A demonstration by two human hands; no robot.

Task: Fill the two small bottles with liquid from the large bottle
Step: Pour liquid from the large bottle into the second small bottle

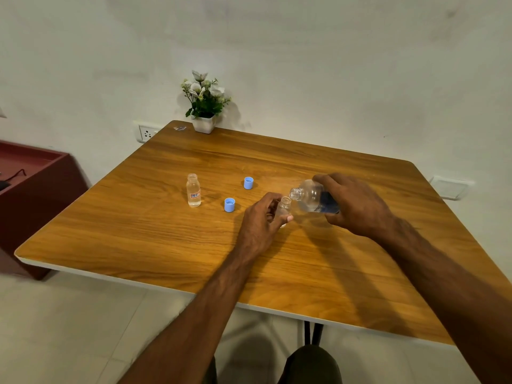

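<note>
Right hand [357, 203]: grips tilted large bottle [311, 195], mouth just beside small bottle's [284, 207] mouth.
Left hand [263, 217]: grips that small bottle.

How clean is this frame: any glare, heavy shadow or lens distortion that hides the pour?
Head view: wide-angle bowing curves the table edges; soft arm shadows fall rightward across the wood; mild sheen near the large bottle in the right hand; the small bottle gripped by the left hand is largely hidden, so liquid flow cannot be told.
</note>
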